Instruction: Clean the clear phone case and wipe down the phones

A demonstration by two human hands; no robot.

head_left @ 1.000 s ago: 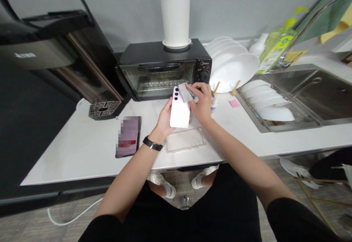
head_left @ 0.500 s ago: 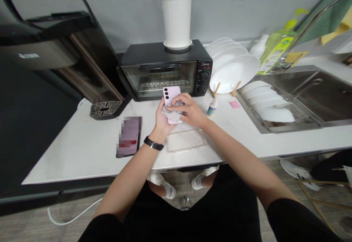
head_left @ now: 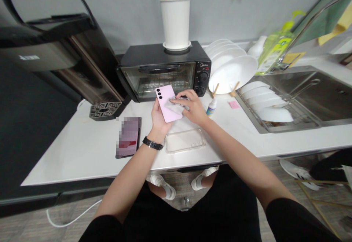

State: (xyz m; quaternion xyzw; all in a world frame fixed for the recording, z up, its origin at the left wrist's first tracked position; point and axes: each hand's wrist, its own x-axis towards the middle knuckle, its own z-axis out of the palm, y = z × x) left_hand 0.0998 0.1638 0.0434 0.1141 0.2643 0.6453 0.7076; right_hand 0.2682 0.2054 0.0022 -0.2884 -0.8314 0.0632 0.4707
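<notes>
A pale pink smartphone (head_left: 165,92) lies back side up in my left hand (head_left: 159,120), whose fingers support it from below and along its left edge. My right hand (head_left: 194,108) is closed on a crumpled pale grey cloth (head_left: 176,106), which rests against the right part of the phone's back. A clear phone case (head_left: 185,141) lies on the counter just below the hands. Right of my right hand stands a small white spray bottle (head_left: 211,107) with a blue label. Another phone (head_left: 129,137), its screen blurred out, lies left of my left wrist.
Behind the hands stands a black toaster oven (head_left: 162,68) bearing a white utensil pot (head_left: 176,22). A coffee machine (head_left: 103,110) is on the left. White plates (head_left: 233,73), a pink sticky note (head_left: 234,105) and a sink (head_left: 324,88) are on the right.
The phone has tilted and moved slightly left, showing more of its back. My right hand with the cloth has shifted right across it, towards its edge.
</notes>
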